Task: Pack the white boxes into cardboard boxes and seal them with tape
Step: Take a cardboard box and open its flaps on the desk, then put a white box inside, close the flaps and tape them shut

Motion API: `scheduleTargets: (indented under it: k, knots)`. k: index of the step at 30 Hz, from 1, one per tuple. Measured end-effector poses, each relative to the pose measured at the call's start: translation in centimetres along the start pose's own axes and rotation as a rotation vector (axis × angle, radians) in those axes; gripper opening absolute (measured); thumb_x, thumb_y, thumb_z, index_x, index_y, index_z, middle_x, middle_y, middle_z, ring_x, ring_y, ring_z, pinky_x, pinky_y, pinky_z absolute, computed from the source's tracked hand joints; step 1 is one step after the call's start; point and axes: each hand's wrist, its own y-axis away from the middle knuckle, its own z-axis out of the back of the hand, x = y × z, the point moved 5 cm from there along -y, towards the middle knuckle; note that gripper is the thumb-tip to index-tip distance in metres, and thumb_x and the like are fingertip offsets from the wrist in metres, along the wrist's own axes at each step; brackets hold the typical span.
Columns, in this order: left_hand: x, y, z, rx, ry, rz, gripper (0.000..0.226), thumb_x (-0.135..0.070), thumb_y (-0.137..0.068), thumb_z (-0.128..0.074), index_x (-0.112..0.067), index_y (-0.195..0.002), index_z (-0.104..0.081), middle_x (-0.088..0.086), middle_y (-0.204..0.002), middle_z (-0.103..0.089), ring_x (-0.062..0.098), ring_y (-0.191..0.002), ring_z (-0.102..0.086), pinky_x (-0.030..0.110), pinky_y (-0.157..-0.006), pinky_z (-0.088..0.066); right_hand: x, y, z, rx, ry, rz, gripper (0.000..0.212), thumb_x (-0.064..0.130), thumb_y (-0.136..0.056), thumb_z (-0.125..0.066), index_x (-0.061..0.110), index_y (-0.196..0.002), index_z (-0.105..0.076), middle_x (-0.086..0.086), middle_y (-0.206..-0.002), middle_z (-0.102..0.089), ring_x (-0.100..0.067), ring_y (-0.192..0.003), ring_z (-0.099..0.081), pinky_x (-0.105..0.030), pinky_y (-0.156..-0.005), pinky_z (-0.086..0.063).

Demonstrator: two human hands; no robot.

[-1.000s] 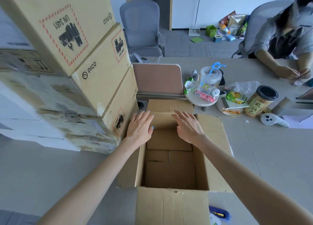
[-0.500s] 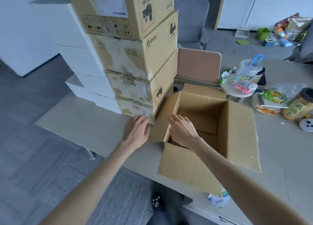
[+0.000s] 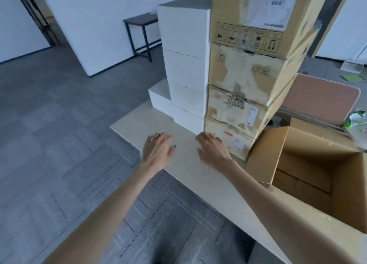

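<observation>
A tall stack of white boxes (image 3: 185,65) stands on the beige table (image 3: 190,164), with one lower white box (image 3: 159,99) to its left. An open, empty cardboard box (image 3: 317,164) sits at the right, its flaps spread. My left hand (image 3: 157,151) and my right hand (image 3: 213,149) hover over the table in front of the white stack, fingers relaxed and holding nothing. My right hand's fingertips are close to the bottom corner of the stacked brown cartons.
A stack of sealed, worn brown cartons (image 3: 250,75) stands between the white boxes and the open box. A pink divider panel (image 3: 321,98) rises behind. A dark side table (image 3: 143,33) stands by the white wall. The table's left corner (image 3: 113,126) drops to grey floor.
My view has swung left from the open cardboard box to the white boxes. Both hands left the box opening and moved left, over the bare table in front of the stacks.
</observation>
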Motion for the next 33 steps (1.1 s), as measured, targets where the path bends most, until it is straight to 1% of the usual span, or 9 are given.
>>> scheduleTargets:
  k: [6, 12, 17, 21, 24, 27, 30, 33]
  knots:
    - [12.1, -1.8, -0.5, 0.021, -0.004, -0.022, 0.039, -0.028, -0.096, -0.055, -0.012, -0.132, -0.059, 0.006, -0.132, -0.061, 0.025, -0.122, -0.055, 0.042, -0.106, -0.036, 7.9, -8.3, -3.4, -0.016, -0.008, -0.054, 0.040, 0.021, -0.098, -0.046, 0.015, -0.138, -0.047, -0.002, -0.141, -0.047, -0.020, -0.129, -0.045, -0.035, -0.101, -0.037]
    - [20.5, -6.0, -2.8, 0.075, 0.026, -0.051, 0.038, -0.029, -0.098, -0.051, -0.013, -0.132, -0.057, 0.005, -0.132, -0.060, 0.025, -0.122, -0.054, 0.040, -0.105, -0.036, 11.4, -16.0, -6.7, -0.001, -0.017, -0.139, 0.037, 0.020, -0.099, -0.045, 0.012, -0.135, -0.048, -0.003, -0.138, -0.048, -0.022, -0.126, -0.047, -0.036, -0.099, -0.039]
    - [24.9, -13.4, -5.3, 0.089, 0.058, -0.096, 0.040, -0.030, -0.099, -0.050, -0.014, -0.135, -0.055, 0.004, -0.135, -0.058, 0.024, -0.125, -0.052, 0.039, -0.106, -0.034, 11.1, -23.5, -9.2, 0.004, -0.012, -0.217, 0.037, 0.020, -0.099, -0.045, 0.012, -0.135, -0.048, -0.003, -0.137, -0.048, -0.023, -0.125, -0.046, -0.037, -0.097, -0.040]
    - [27.6, -19.6, -7.7, 0.126, 0.080, -0.139, 0.041, -0.029, -0.098, -0.050, -0.012, -0.136, -0.055, 0.006, -0.138, -0.056, 0.024, -0.126, -0.051, 0.040, -0.106, -0.037, 9.2, -29.2, -10.9, 0.010, -0.045, -0.312, 0.036, 0.019, -0.098, -0.045, 0.011, -0.133, -0.049, -0.004, -0.134, -0.049, -0.023, -0.123, -0.047, -0.037, -0.095, -0.040]
    - [29.5, -24.1, -9.2, 0.150, 0.093, -0.188, 0.041, -0.026, -0.097, -0.053, -0.012, -0.136, -0.054, 0.007, -0.141, -0.053, 0.027, -0.130, -0.048, 0.041, -0.105, -0.038, 8.2, -32.9, -11.7, 0.001, -0.038, -0.356, 0.036, 0.017, -0.097, -0.046, 0.010, -0.132, -0.049, -0.003, -0.134, -0.048, -0.023, -0.125, -0.044, -0.036, -0.096, -0.039]
    - [31.2, -28.4, -10.4, 0.167, 0.110, -0.220, 0.044, -0.025, -0.097, -0.054, -0.012, -0.138, -0.052, 0.008, -0.146, -0.047, 0.027, -0.134, -0.044, 0.042, -0.106, -0.036, 7.5, -35.7, -12.1, -0.016, -0.061, -0.400, 0.037, 0.012, -0.095, -0.047, 0.007, -0.131, -0.050, -0.005, -0.133, -0.049, -0.024, -0.125, -0.044, -0.036, -0.095, -0.040]
    - [32.6, -31.9, -11.7, 0.170, 0.123, -0.277, 0.044, -0.026, -0.096, -0.054, -0.013, -0.138, -0.051, 0.008, -0.149, -0.043, 0.027, -0.132, -0.044, 0.042, -0.104, -0.037, 7.3, -37.8, -12.5, -0.037, -0.061, -0.436, 0.039, 0.008, -0.091, -0.050, 0.004, -0.129, -0.050, -0.009, -0.134, -0.049, -0.028, -0.127, -0.043, -0.037, -0.095, -0.041]
    - [33.6, -35.8, -13.4, 0.180, 0.150, -0.309, 0.045, -0.032, -0.097, -0.052, -0.016, -0.138, -0.050, 0.009, -0.149, -0.039, 0.030, -0.132, -0.043, 0.045, -0.102, -0.038, 6.9, -39.6, -12.8, -0.079, -0.087, -0.531, 0.045, 0.002, -0.087, -0.051, 0.001, -0.131, -0.046, -0.013, -0.140, -0.044, -0.030, -0.131, -0.039, -0.038, -0.094, -0.043]
